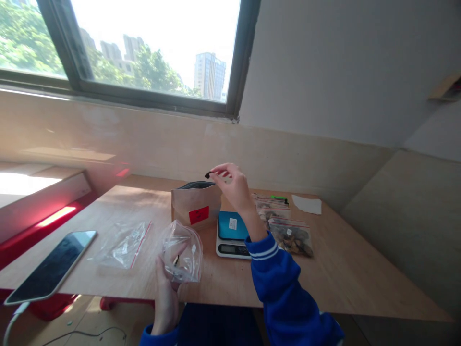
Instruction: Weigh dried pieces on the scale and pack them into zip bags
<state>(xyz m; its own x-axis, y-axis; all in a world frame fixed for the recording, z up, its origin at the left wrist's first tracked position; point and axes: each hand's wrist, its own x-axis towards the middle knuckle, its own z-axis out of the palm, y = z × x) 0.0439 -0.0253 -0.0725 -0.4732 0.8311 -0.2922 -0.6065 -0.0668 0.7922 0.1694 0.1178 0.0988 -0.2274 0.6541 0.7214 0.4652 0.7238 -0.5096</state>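
Observation:
My right hand (pixel 230 185) is raised over the right rim of a standing paper pouch (pixel 182 206) with a red label. Thumb and fingers pinch a small dark dried piece (pixel 208 175), too small to name further. Lower left, my left hand (pixel 167 274) is closed around a clear zip bag (pixel 194 254), which stands open at the top. One small dark piece (pixel 176 260) shows inside it. Between the hands and to the right sits a kitchen scale (pixel 225 249) with a blue top, partly hidden behind my right forearm.
Filled zip bags (pixel 291 238) of brown dried pieces lie right of the scale, near a green pen (pixel 279 198) and a white paper (pixel 307 204). Flat clear bags (pixel 120 245) lie on the left. A phone (pixel 54 264) with a cable rests at the table's left edge.

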